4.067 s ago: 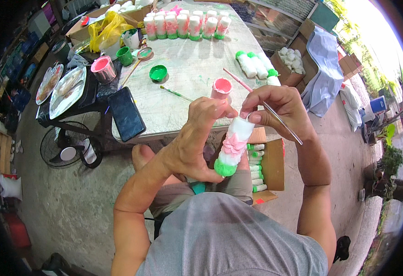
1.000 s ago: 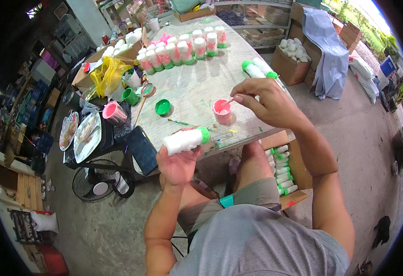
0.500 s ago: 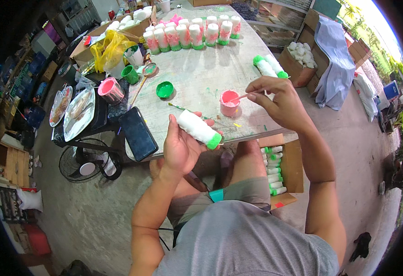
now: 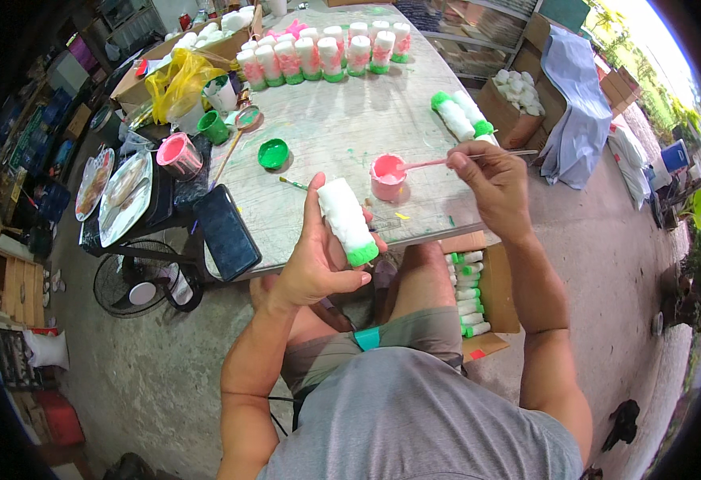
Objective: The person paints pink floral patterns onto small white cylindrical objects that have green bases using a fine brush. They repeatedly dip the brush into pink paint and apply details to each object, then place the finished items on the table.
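Observation:
My left hand point(image 4: 312, 268) holds a white pillar candle point(image 4: 346, 214) with a green end, tilted with the green end toward me. The fingers cup it from behind and below. In my right hand point(image 4: 494, 192) a thin paintbrush point(image 4: 429, 164) is pinched, lying nearly level. Its tip reaches the mouth of a small pink paint cup point(image 4: 388, 187) on the table. Partly behind my left fingers lies another brush point(image 4: 293, 184). To the left stands an open green paint lid or shallow pot point(image 4: 273, 154).
Rows of pink-and-green painted candles point(image 4: 310, 58) stand at the table's far side. Two green-ended candles point(image 4: 454, 120) lie at the right edge. A phone point(image 4: 226, 234), a pink paint can point(image 4: 179, 155) and plates point(image 4: 126, 198) are at left. Below sits a box of candles point(image 4: 498, 288).
My left hand has turned the candle more upright. My right hand has shifted its hold on the brush, whose handle now points out to the right. The whole view has shifted slightly.

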Available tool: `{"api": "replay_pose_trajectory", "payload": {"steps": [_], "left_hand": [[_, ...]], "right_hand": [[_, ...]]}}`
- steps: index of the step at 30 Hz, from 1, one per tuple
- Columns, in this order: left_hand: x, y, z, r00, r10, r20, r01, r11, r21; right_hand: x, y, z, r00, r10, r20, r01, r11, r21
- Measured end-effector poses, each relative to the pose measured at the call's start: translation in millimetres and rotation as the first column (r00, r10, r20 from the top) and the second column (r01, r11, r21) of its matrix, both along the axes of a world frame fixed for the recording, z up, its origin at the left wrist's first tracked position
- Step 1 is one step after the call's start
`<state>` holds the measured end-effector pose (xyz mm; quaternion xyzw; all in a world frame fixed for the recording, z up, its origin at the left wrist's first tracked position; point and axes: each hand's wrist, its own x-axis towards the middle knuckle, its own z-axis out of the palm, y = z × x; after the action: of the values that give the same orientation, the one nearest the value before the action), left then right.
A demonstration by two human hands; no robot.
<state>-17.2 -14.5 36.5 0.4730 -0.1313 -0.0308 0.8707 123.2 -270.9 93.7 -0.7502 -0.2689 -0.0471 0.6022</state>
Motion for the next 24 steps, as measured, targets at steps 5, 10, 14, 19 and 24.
{"api": "replay_pose_trajectory", "payload": {"steps": [5, 10, 14, 19, 24], "left_hand": [[2.2, -4.4, -10.6, 0.99, 0.128, 0.051, -0.133, 0.986, 0.098], [1.7, -2.8, -7.1, 0.973, 0.194, 0.122, -0.219, 0.944, 0.245], [5.4, 1.2, -5.7, 0.923, 0.225, 0.312, -0.355, 0.81, 0.467], [0.8, -6.7, -15.3, 0.889, 0.259, 0.377, -0.389, 0.862, 0.325], [-6.4, -17.9, -11.4, 0.978, 0.206, 0.041, -0.194, 0.959, -0.207]], "right_hand": [[-11.6, -3.6, -17.5, 0.988, -0.153, 0.001, 0.153, 0.988, -0.033], [-24.0, 1.0, -23.2, 0.989, -0.136, -0.055, 0.144, 0.971, 0.19], [-24.2, 0.4, -39.1, 0.986, -0.13, -0.105, 0.153, 0.954, 0.258], [-42.1, -11.1, -46.7, 0.916, 0.227, -0.332, 0.112, 0.65, 0.752], [-95.9, 10.7, -62.5, 0.909, 0.39, -0.145, -0.052, 0.453, 0.89]]}}
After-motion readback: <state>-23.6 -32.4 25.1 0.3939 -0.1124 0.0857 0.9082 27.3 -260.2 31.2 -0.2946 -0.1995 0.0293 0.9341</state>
